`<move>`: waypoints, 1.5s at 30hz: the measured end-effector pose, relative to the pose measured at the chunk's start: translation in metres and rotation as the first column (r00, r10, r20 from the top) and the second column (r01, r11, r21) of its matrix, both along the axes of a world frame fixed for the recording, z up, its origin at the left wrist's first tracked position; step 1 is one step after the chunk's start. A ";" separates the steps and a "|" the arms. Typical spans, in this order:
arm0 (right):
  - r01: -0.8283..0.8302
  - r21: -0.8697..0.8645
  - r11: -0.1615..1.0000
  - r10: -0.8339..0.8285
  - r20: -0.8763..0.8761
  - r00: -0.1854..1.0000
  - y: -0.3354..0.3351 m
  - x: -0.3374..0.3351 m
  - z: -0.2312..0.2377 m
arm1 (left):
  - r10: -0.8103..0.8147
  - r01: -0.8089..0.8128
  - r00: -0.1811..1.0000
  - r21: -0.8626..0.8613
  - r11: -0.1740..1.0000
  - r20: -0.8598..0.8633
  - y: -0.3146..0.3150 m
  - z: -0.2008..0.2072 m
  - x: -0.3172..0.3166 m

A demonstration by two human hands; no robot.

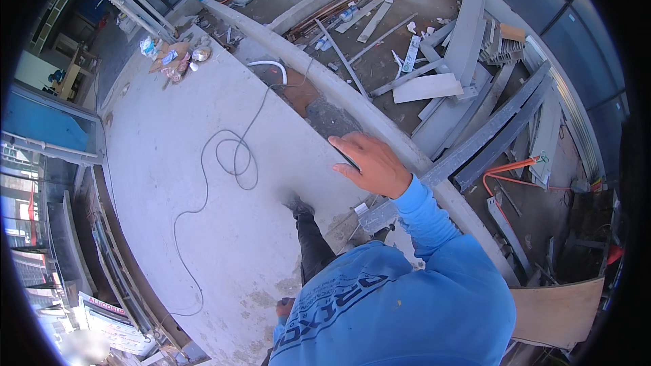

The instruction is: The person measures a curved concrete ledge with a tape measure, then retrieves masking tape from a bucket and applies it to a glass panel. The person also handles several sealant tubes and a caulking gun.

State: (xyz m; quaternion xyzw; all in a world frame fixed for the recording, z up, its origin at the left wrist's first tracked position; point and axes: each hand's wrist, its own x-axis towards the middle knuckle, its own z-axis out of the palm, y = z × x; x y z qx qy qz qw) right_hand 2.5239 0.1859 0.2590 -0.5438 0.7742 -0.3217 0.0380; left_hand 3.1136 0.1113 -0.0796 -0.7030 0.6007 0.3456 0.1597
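My right hand [376, 165] is raised in front of me over the edge of the pale concrete slab [156, 183]. Its thumb and fingers close on a thin dark object [348, 158], of which only a narrow edge shows. Behind the blue sleeve, a long grey metal beam [498, 122] slants across the low concrete curb [339, 88]. My left hand [285, 307] hangs low beside my body, mostly hidden by the blue shirt; its fingers cannot be made out. One dark shoe [297, 205] stands on the slab.
A grey cable [203, 183] loops across the slab. Bags and cardboard [178, 61] lie at the far left. Beyond the curb are scattered white panels [427, 88], strips and debris. An orange hose [498, 175] bends at the right, above a curved plywood sheet [559, 312].
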 end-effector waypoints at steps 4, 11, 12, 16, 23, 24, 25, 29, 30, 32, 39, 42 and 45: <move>-0.028 0.137 0.990 0.020 0.057 0.998 -0.068 0.005 -0.044 | -0.197 0.197 0.976 0.007 0.980 0.090 -0.125 -0.051 -0.006; -0.064 0.105 0.992 0.042 0.199 0.979 -0.154 -0.012 0.008 | -0.569 0.569 0.820 -0.011 0.822 -0.056 -0.380 0.006 -0.158; 0.017 0.067 0.998 -0.030 0.195 0.980 -0.152 -0.021 0.015 | -0.550 0.549 0.835 -0.027 0.835 -0.015 -0.410 0.019 -0.191; 0.566 0.197 0.800 -0.569 -0.047 0.821 -0.121 -0.050 0.014 | -0.652 0.656 0.752 -0.023 0.754 0.098 -0.508 0.065 -0.328; 0.750 0.359 0.555 -0.815 0.057 0.576 -0.094 -0.057 0.002 | -0.851 0.851 0.521 -0.108 0.513 0.062 -0.550 0.066 -0.534; 0.746 0.378 0.549 -0.822 0.083 0.563 -0.096 -0.066 -0.001 | -0.869 0.868 0.494 -0.081 0.491 0.028 -0.543 0.061 -0.559; 0.738 0.392 0.549 -0.824 0.110 0.555 -0.097 -0.078 -0.005 | -0.881 0.879 0.474 -0.058 0.473 -0.005 -0.535 0.055 -0.582; 0.752 0.286 0.594 -0.800 0.103 0.592 -0.103 -0.160 -0.016 | -0.927 0.925 0.368 -0.070 0.373 -0.080 -0.475 0.030 -0.652; 0.751 0.271 0.603 -0.795 0.121 0.595 -0.103 -0.188 -0.020 | -0.932 0.933 0.353 -0.042 0.358 -0.084 -0.460 0.032 -0.668; 0.753 0.224 0.618 -0.782 0.081 0.618 -0.101 -0.251 -0.032 | -0.927 0.929 0.369 0.018 0.369 -0.069 -0.441 0.034 -0.703; 0.670 0.153 0.726 -0.687 0.127 0.716 -0.091 -0.478 -0.027 | -0.846 0.841 0.518 0.102 0.531 0.125 -0.480 0.079 -0.795; 0.515 -0.360 0.778 -0.300 0.507 0.808 -0.085 -0.536 0.034 | -0.776 0.780 0.626 -0.050 0.624 0.074 -0.499 0.095 -0.847; 0.321 -0.863 0.389 0.354 0.462 0.813 -0.084 -0.558 0.111 | -0.769 0.752 0.638 -0.197 0.630 -0.024 -0.492 0.103 -0.910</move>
